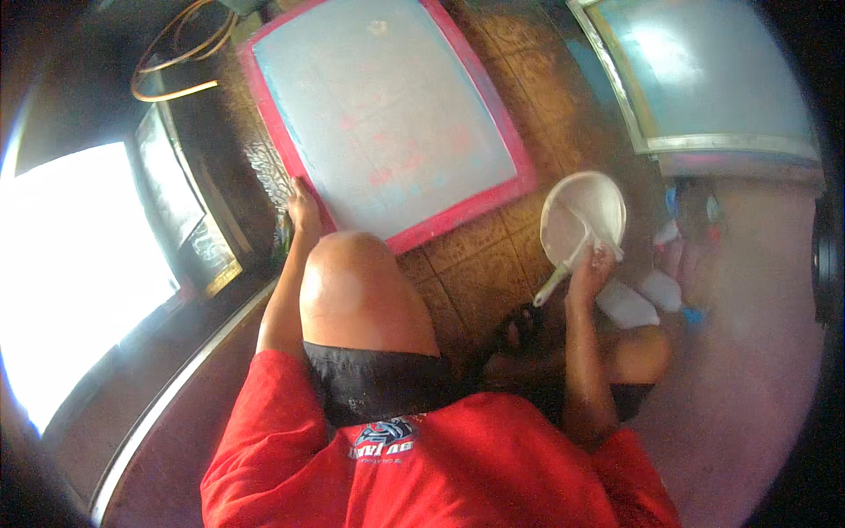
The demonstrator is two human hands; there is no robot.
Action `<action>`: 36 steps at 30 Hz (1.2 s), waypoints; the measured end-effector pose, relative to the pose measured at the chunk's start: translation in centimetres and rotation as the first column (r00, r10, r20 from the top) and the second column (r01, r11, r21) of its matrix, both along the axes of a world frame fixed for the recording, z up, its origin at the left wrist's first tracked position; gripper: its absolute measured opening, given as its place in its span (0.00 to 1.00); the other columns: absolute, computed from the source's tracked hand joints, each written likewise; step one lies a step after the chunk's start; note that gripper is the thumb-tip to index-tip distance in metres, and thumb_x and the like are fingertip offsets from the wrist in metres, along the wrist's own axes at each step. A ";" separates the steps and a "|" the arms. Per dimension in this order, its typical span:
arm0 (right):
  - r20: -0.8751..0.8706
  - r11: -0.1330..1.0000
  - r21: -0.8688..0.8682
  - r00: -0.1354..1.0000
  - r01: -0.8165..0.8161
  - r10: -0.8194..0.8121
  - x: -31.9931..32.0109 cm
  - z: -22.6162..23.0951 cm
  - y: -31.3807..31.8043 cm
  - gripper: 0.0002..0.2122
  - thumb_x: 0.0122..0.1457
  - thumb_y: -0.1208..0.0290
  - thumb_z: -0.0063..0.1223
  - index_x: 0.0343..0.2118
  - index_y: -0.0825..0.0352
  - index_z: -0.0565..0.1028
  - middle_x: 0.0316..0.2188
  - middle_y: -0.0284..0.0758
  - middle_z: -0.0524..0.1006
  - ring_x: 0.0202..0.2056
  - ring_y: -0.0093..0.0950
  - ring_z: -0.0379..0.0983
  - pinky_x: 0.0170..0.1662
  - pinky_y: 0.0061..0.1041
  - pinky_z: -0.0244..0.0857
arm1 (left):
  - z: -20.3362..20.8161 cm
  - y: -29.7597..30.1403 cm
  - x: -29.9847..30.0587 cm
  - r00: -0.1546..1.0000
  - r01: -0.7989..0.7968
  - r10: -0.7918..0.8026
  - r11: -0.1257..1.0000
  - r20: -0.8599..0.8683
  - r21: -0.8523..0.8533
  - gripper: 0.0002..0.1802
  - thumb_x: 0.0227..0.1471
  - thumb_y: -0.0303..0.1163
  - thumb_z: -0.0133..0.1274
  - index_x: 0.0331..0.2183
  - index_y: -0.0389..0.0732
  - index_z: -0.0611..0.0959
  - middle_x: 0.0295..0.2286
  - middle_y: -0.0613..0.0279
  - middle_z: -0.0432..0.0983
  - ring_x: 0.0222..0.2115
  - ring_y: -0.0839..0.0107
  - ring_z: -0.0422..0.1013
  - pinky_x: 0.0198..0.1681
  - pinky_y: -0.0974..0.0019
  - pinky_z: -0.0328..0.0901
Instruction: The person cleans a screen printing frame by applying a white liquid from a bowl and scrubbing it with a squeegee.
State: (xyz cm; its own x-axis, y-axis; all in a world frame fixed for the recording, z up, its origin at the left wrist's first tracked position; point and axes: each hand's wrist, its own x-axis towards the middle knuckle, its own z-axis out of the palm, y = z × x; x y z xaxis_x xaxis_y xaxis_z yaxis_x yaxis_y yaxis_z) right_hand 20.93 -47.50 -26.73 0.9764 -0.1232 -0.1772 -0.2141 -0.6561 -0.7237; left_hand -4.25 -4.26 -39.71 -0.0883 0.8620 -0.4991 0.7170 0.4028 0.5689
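A screen-printing frame (387, 97) leans in front of me, with a pink border around pale grey mesh that carries faint pink and blue stains. My left hand (304, 207) grips its left edge near the lower corner. To the right, my right hand (597, 267) reaches over the near rim of a white round bucket (559, 211). Its fingers are closed around something whitish, too blurred to name. A pale handle (551, 286) sticks out over the bucket's rim beside that hand. What lies deeper in the bucket is hard to see.
Another mesh frame (647, 143) with a pale metal border stands at the upper right. White plastic containers (627, 304) sit beside the bucket. A yellowish hose (180, 63) coils at the upper left. Brown patterned tiles (480, 282) look wet. Bright panels (167, 176) stand at the left.
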 end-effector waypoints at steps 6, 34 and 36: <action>-0.360 0.895 -0.006 0.834 0.447 -0.419 -1.7 -5.0 -8.3 0.19 0.46 0.62 0.54 0.36 0.71 0.68 0.33 0.38 0.70 0.34 0.30 0.65 0.39 0.28 0.61 | -1.7 -2.3 4.2 0.998 -0.034 0.041 0.992 -0.053 0.123 0.41 0.48 0.61 0.32 0.33 0.25 0.74 0.24 0.40 0.71 0.26 0.55 0.69 0.34 0.57 0.61; -0.388 0.530 -0.737 0.905 -0.419 0.176 4.7 5.9 -14.9 0.17 0.50 0.61 0.45 0.41 0.63 0.68 0.32 0.44 0.73 0.34 0.43 0.69 0.36 0.39 0.62 | 30.3 -12.5 15.4 0.498 0.807 -0.627 0.588 0.599 -0.055 0.24 0.51 0.46 0.39 0.46 0.41 0.66 0.43 0.60 0.63 0.37 0.68 0.66 0.37 0.67 0.62; -0.376 0.502 -0.722 0.879 -0.476 0.293 7.3 8.2 -13.3 0.16 0.50 0.61 0.45 0.41 0.62 0.68 0.32 0.43 0.73 0.34 0.43 0.69 0.36 0.39 0.62 | 28.8 -15.3 18.9 0.400 0.915 -0.696 0.335 0.596 -0.224 0.22 0.49 0.42 0.43 0.46 0.46 0.64 0.41 0.60 0.64 0.39 0.70 0.65 0.35 0.68 0.63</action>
State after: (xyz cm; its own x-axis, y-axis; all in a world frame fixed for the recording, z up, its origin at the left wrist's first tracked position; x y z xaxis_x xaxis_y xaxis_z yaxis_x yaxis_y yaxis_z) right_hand 28.24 -60.83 -18.49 0.9211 0.0796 -0.3812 0.1402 -0.9810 0.1340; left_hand 14.62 -19.61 -10.95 0.7756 0.0329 -0.6303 0.6307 -0.0029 0.7760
